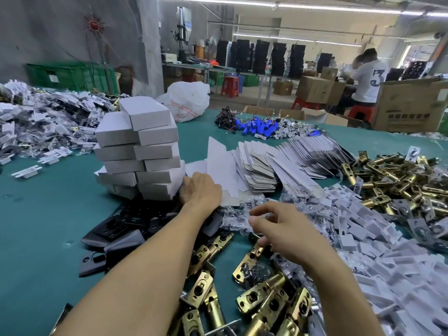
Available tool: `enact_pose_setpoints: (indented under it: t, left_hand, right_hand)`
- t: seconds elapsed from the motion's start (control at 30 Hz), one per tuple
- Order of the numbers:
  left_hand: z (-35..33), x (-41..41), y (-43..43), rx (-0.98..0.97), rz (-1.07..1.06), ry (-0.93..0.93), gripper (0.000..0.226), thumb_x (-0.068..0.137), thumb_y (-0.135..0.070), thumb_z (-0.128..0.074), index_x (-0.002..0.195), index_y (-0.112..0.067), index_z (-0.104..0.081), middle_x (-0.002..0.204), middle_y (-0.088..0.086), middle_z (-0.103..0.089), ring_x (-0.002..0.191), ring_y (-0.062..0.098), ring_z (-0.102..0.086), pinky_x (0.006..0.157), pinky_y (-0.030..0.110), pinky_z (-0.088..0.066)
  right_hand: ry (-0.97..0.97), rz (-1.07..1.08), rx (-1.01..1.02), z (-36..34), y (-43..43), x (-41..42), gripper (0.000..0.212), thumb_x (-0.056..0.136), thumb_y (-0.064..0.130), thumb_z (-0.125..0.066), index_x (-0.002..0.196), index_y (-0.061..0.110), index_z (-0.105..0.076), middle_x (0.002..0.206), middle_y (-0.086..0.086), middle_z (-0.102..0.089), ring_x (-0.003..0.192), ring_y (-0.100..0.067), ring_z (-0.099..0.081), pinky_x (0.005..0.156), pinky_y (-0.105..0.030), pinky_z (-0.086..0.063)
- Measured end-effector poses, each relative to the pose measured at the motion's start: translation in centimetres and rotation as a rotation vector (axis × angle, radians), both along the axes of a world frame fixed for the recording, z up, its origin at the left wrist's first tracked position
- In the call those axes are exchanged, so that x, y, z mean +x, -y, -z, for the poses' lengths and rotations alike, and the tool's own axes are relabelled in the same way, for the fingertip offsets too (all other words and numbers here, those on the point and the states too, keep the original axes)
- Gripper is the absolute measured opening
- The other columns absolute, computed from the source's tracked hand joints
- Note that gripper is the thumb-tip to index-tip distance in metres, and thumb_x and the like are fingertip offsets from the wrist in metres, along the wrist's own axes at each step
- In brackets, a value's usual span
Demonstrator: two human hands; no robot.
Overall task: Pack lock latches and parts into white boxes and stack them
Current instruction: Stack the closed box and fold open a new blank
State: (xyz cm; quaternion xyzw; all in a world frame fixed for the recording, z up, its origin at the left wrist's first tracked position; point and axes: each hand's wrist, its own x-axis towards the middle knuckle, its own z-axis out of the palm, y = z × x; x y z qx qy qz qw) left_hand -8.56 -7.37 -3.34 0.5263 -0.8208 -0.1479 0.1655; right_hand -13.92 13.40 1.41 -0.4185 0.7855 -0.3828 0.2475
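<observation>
Counter (pixel 48 214): green surface, carrying all stock in loose heaps.

Stack of white boxes (pixel 140 154): closed cartons piled several layers high at left of centre, with the upper tiers skewed. Judged light but top-heavy. Each box should be taken by its long sides and set down flat, since the thin card will dent under a pinch.

Flat box blanks (pixel 257 166): fanned rows of unfolded card just right of the stack. Judged light, flexible and prone to sliding, so best lifted singly by an edge.

Brass latches (pixel 264 289): a heap at the near edge and a second heap at far right. Judged heavy for their size, rigid, smooth and with sharp plate corners, so best gripped across the barrel.

White plastic parts (pixel 363 226): a loose drift at right, judged light and stiff.

Screw bags (pixel 235 214): small clear packets between the blanks and the near latches. Judged soft and slippery, so pinch the film.

Left hand (pixel 202 190): back uppermost, at the foot of the stack and touching the lowest box, where the nearest blank lies. Its fingers are hidden, so whether it holds anything cannot be told.

Right hand (pixel 281 226): fingers spread and loosely bent with nothing seen gripped, over the screw bags, fingertips just above one latch (pixel 252 258)
</observation>
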Motion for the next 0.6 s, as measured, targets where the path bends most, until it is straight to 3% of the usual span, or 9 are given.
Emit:
enact_pose_setpoints:
  t: [0.13, 0.23, 0.3, 0.43, 0.6]
  left_hand:
    - [0.3, -0.3, -0.4, 0.115, 0.006, 0.003, 0.032, 0.099, -0.024, -0.042, 0.123, -0.007, -0.054, 0.131, 0.019, -0.059, 0.118, 0.037, -0.054, 0.089, 0.039, -0.042]
    - [-0.4, -0.2, -0.2, 0.133, -0.005, -0.008, 0.023, 0.097, -0.025, -0.042, 0.11, -0.012, -0.055, 0.129, 0.018, -0.06, 0.116, 0.036, -0.055, 0.089, 0.039, -0.037]
    - [-0.8, -0.1, -0.2, 0.121, -0.016, -0.037, 0.019, 0.096, -0.028, -0.043, 0.1, -0.013, -0.053, 0.126, 0.018, -0.061, 0.115, 0.036, -0.054, 0.089, 0.04, -0.036]
    - [-1.1, 0.1, -0.9, 0.014, -0.028, -0.094, 0.03, 0.096, -0.029, -0.04, 0.108, -0.01, -0.06, 0.123, 0.014, -0.062, 0.117, 0.035, -0.05, 0.091, 0.042, -0.035]
    - [-1.4, -0.2, -2.2, -0.03, 0.013, -0.131, 0.014, 0.097, -0.028, -0.034, 0.094, -0.018, -0.043, 0.109, 0.014, -0.067, 0.099, 0.032, -0.051, 0.082, 0.041, -0.028]
  right_hand:
    - [0.007, 0.001, -0.011, 0.2, 0.0, -0.3, 0.013, 0.094, 0.037, -0.06, 0.106, 0.033, -0.063, 0.092, 0.005, -0.07, 0.073, -0.01, -0.072, 0.07, -0.03, -0.058]
    - [-0.004, 0.0, -0.01, 0.3, 0.2, -0.3, 0.013, 0.094, 0.038, -0.06, 0.105, 0.033, -0.064, 0.091, 0.005, -0.07, 0.073, -0.01, -0.072, 0.069, -0.029, -0.057]
    - [0.006, 0.005, -0.017, 0.3, 0.2, -0.3, 0.012, 0.093, 0.037, -0.061, 0.104, 0.033, -0.064, 0.091, 0.005, -0.07, 0.072, -0.011, -0.072, 0.066, -0.027, -0.055]
    - [0.053, 0.053, -0.073, 0.3, 0.1, -0.6, 0.006, 0.094, 0.033, -0.062, 0.099, 0.033, -0.064, 0.091, 0.003, -0.07, 0.073, -0.013, -0.071, 0.057, -0.024, -0.052]
    - [0.064, 0.114, -0.141, 0.5, -0.1, -1.1, 0.008, 0.094, 0.033, -0.062, 0.099, 0.038, -0.058, 0.098, 0.008, -0.067, 0.086, -0.011, -0.066, 0.07, -0.03, -0.052]
